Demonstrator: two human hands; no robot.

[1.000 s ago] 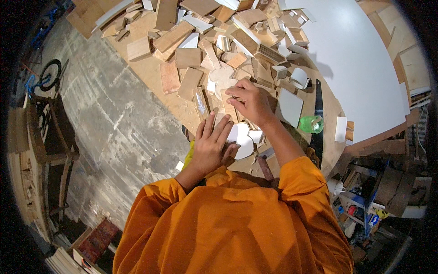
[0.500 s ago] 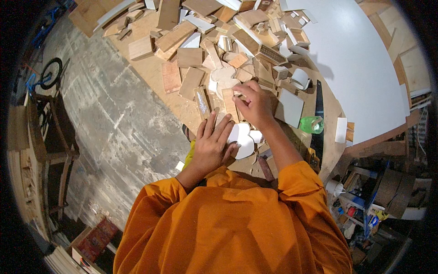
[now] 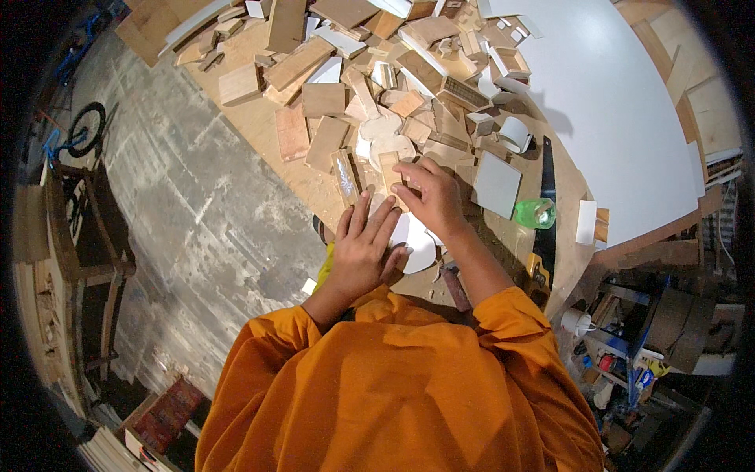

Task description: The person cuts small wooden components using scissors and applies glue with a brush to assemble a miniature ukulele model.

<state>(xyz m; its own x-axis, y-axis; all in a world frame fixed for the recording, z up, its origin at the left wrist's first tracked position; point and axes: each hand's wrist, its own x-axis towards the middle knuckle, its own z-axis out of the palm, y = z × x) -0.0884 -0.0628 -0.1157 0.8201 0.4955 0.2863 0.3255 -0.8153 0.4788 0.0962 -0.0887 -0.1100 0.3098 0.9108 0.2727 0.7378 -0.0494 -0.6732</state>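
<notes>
Plywood cutout [image 3: 415, 245], pale, thin and curved along its edge, flat on the desk [image 3: 259, 130] just before the body, half hidden under both hands. Pressed down by the left hand [image 3: 363, 253], fingers spread and flat, palm on top, gripping nothing. Pinched or steadied at the far edge by the right hand [image 3: 431, 197], fingers curled down onto a small wood piece; whether closed on it, cannot tell. Likely light and stiff, prone to slide on dusty wood and to snap at narrow curves; best held flat by the broad middle or by two opposite edges, not by a thin tip.

Just beyond, heaped offcuts [image 3: 322, 98]: blocks, slats, rounded pale shapes, touching and overlapping. To the right, square grey-white tile [image 3: 497, 184], then green plastic bottle [image 3: 535, 212] lying near the desk edge, cap end toward the tile; contents not clear. Beside these, long dark handsaw blade [image 3: 547, 189]. Farther up, white tape roll [image 3: 516, 134] and small open wooden box [image 3: 511, 61], seemingly empty. Large white board [image 3: 621, 134] across the far right. Grey concrete floor [image 3: 181, 228] to the left, with bicycle wheel [image 3: 85, 130] near the edge.
</notes>
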